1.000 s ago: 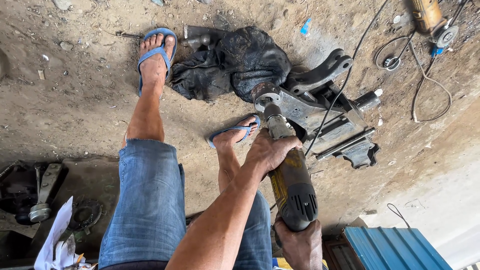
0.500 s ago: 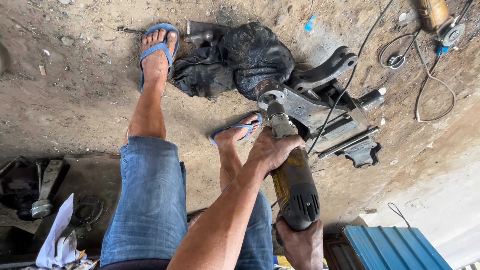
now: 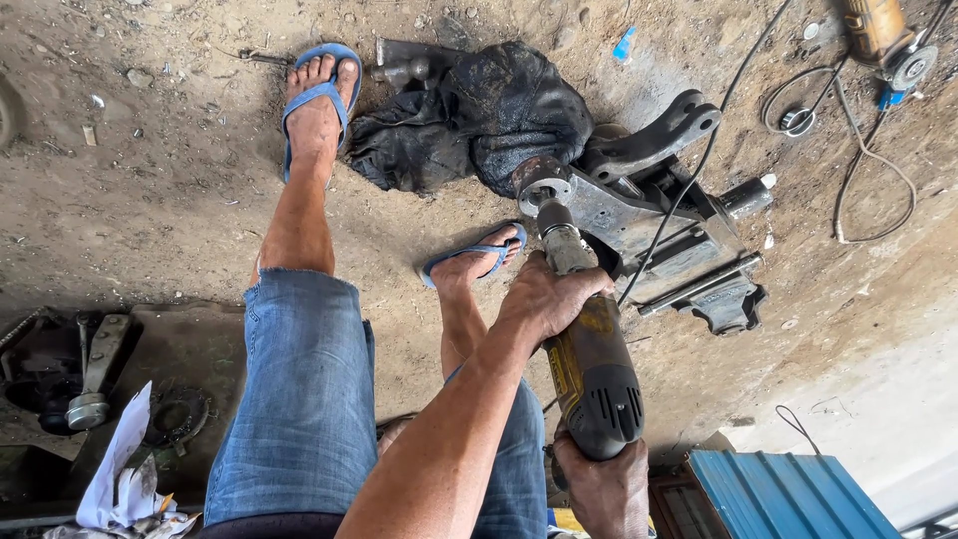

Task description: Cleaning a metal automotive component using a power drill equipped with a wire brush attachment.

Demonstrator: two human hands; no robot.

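Grinder point(image 3: 589, 369) gripped by both hands: left hand point(image 3: 547, 296) fingers round neck, right hand point(image 3: 604, 489) at rear; disc on bracket point(image 3: 639, 215) edge.

- You wear cut-off blue denim shorts point(image 3: 299, 399), frayed at the knee hems.
- On your feet are blue flip-flops point(image 3: 321, 90) with thin straps.
- Your forearms are bare, no sleeves or gloves on your left hand point(image 3: 547, 299) or right hand point(image 3: 604, 489).

My grinder point(image 3: 589, 364) has a scuffed, matt yellow-and-black plastic body. The bracket point(image 3: 639, 205) is dull, grimy metal. The rag point(image 3: 479, 125) is oily black cloth; the ground point(image 3: 150, 180) is rough dirt.
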